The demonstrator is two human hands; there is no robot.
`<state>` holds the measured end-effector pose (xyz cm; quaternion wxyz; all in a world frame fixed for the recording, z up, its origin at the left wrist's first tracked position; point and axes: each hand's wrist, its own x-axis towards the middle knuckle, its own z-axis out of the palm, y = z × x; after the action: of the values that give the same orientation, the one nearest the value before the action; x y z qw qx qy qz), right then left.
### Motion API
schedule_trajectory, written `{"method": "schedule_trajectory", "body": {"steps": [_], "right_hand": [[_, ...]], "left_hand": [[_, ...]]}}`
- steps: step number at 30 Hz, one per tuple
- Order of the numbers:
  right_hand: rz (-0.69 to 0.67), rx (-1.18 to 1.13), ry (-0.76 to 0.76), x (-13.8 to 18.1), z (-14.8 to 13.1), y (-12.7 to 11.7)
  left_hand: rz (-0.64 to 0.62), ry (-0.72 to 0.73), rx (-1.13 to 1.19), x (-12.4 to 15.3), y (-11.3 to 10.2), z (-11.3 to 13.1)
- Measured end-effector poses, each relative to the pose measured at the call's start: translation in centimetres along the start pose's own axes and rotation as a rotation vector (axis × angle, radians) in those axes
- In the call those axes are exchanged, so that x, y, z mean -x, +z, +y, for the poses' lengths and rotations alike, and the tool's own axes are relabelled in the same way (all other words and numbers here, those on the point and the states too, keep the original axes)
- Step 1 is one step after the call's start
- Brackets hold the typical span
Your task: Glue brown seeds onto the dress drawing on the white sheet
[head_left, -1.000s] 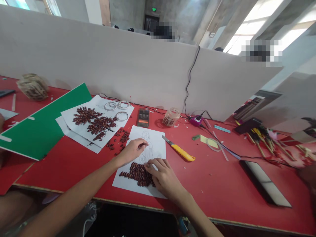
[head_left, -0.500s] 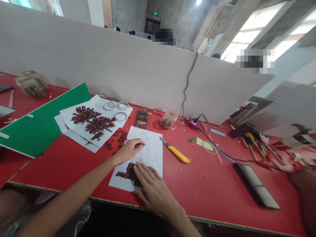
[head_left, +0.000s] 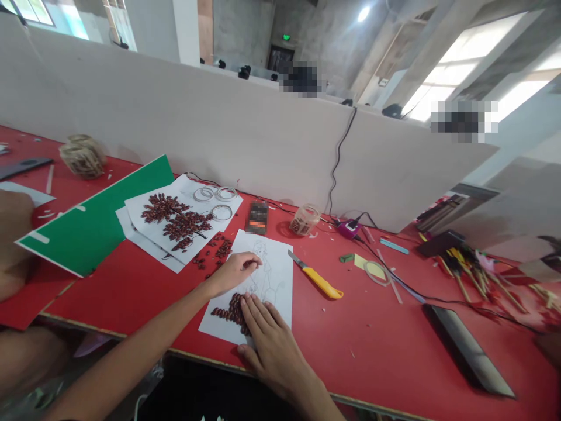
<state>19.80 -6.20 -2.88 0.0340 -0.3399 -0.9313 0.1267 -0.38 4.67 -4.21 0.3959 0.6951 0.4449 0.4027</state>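
A white sheet with a pencil drawing (head_left: 280, 263) lies before me. Dark red seeds (head_left: 225, 314) are laid in close rows on its lower part. My right hand (head_left: 269, 336) rests flat over the edge of these rows, fingers stretched out side by side, thumb apart. Above it, my left hand (head_left: 239, 270) hovers over the drawing with its fingers curled in a pinch; whatever may be between the fingertips is hidden. Loose seeds (head_left: 222, 249) are scattered on the red table just left of the sheet. A yellow utility knife (head_left: 322, 282) lies to the right, blade out.
Papers bearing a seed-covered tree (head_left: 186, 225) and tape rings (head_left: 221, 213) lie left, by a green board (head_left: 100, 216). Behind the sheet stand a small dark box (head_left: 258, 217) and a jar (head_left: 305, 220). A purple power adapter (head_left: 349, 228) and black case (head_left: 467, 351) are right.
The camera view has turned slightly left and up, showing more of another person's arm at the left. My hands stay almost in place, the right one still flat on the seeds.
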Motion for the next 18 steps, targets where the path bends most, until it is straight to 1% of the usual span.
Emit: {"method": "schedule_trajectory", "body": {"steps": [6,10,12,13,15,16,17,18], "right_hand": [[0.023,0.018,-0.039,0.2,0.2,-0.1],[0.019,0.03,-0.101,-1.3,0.3,-0.6],[-0.003,0.021,-0.151,-2.4,0.5,-0.8],[-0.012,0.014,-0.167,-2.9,0.6,-0.8],[-0.019,-0.002,-0.173,-3.7,0.8,-0.8],[-0.018,-0.012,-0.171,-3.9,0.9,-0.8],[-0.016,-0.022,-0.169,-4.0,1.0,-0.8],[-0.014,-0.031,-0.171,-4.1,1.1,-0.8]], "left_hand": [[0.004,0.03,-0.01,0.1,0.1,-0.2],[0.012,-0.002,0.015,-0.3,0.4,0.0],[0.021,0.003,-0.014,-0.6,0.0,0.4],[0.041,0.018,-0.054,-0.7,-0.6,0.6],[0.101,0.055,-0.203,-0.5,-2.6,1.3],[0.146,0.069,-0.316,-0.1,-3.9,1.6],[0.159,0.063,-0.443,0.5,-5.3,1.9],[0.143,0.027,-0.57,1.3,-6.6,2.0]]}}
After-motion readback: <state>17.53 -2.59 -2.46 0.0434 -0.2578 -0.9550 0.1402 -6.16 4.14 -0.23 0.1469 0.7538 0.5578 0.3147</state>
